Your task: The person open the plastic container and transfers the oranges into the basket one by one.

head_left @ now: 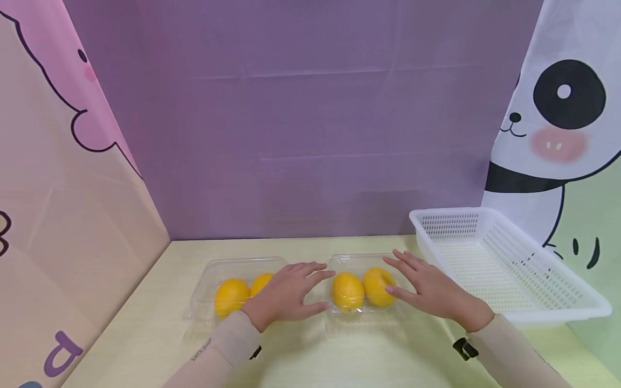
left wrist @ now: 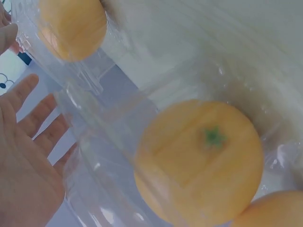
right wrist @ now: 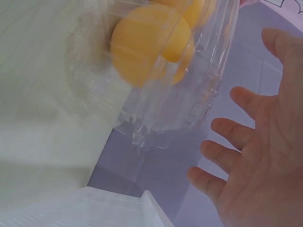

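Here, left grip [head_left: 291,291]: fingers spread wide, holding nothing, at the right side of the left box [head_left: 223,266]
Right grip [head_left: 429,285]: spread wide, holding nothing, at the right end of the right box [head_left: 346,262]
Left box: yellow fruits [head_left: 232,297], toward the surface's [head_left: 145,334] back-left corner
Right box: two other fruits [head_left: 347,292], near the back edge
White basket [head_left: 558,312]: back-right corner

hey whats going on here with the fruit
A person reaches over a table, holding nothing. The open left hand partly hides the left clear container in the head view; the open right hand is by the right clear container. Both containers hold yellow-orange fruit, and a white basket stands at right.
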`<control>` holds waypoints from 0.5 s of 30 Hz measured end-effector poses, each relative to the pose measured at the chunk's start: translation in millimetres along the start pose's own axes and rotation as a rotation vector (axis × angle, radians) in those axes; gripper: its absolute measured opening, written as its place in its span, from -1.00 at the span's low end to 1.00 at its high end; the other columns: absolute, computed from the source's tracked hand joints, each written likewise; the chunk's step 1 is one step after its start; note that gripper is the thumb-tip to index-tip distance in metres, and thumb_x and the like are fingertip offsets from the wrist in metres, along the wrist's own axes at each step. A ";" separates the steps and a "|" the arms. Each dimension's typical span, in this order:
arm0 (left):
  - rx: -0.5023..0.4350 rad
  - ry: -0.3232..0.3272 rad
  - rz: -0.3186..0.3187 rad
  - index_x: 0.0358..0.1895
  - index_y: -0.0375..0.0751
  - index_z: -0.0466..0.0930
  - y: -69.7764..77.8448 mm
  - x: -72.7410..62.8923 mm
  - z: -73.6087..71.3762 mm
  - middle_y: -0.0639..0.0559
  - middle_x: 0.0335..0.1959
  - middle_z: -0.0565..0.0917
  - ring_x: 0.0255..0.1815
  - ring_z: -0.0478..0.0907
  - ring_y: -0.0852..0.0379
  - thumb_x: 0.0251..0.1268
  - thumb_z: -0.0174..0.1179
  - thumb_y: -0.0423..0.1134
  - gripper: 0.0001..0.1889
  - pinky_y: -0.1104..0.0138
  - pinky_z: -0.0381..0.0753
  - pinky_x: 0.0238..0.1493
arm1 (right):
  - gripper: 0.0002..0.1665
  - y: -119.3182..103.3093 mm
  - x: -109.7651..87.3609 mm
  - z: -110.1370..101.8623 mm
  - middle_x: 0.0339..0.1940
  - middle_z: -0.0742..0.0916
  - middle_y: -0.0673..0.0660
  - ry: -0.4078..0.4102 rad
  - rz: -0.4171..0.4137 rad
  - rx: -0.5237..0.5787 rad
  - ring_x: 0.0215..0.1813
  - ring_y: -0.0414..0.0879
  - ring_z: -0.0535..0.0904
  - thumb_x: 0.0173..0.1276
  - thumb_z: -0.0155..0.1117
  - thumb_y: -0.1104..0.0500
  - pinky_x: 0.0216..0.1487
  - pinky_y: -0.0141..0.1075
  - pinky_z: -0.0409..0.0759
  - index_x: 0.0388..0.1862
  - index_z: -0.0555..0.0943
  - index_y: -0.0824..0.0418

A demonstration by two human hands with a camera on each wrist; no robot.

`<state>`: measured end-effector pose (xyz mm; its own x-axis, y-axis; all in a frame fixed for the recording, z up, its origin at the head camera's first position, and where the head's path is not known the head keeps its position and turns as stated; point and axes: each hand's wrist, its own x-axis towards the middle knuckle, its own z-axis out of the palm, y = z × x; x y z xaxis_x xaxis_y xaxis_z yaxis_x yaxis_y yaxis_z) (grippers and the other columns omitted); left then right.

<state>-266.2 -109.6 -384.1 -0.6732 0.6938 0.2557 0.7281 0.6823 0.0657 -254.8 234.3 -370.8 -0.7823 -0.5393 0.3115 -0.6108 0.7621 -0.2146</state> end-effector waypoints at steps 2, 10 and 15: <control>0.002 -0.006 0.002 0.49 0.12 0.34 1.1 0.6 0.5 0.04 0.46 0.38 0.47 0.29 0.00 0.40 0.10 0.24 -0.35 -0.02 0.28 0.43 | -0.24 -0.1 -0.8 0.3 0.51 0.38 0.29 0.002 -0.003 -0.002 0.48 0.34 0.25 0.47 0.16 -0.23 0.32 0.33 0.31 0.53 0.35 0.07; -0.014 0.006 0.039 0.48 0.10 0.34 4.1 2.7 4.3 0.01 0.46 0.38 0.44 0.33 0.01 0.40 0.13 0.21 -0.35 0.04 0.32 0.41 | -0.25 0.4 -5.4 3.0 0.50 0.39 0.28 0.019 -0.013 -0.015 0.49 0.36 0.23 0.47 0.18 -0.21 0.31 0.33 0.32 0.51 0.37 0.10; -0.030 0.010 0.055 0.46 0.07 0.36 5.4 3.4 7.3 0.01 0.46 0.37 0.43 0.35 0.03 0.41 0.14 0.18 -0.38 0.07 0.37 0.39 | -0.26 -0.1 -9.1 5.5 0.49 0.40 0.27 0.039 -0.025 -0.023 0.47 0.33 0.28 0.46 0.20 -0.19 0.29 0.31 0.36 0.50 0.38 0.11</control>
<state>-265.5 -101.9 -389.9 -0.6307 0.7277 0.2695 0.7677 0.6357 0.0801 -248.3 237.1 -378.7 -0.7615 -0.5440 0.3524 -0.6265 0.7571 -0.1851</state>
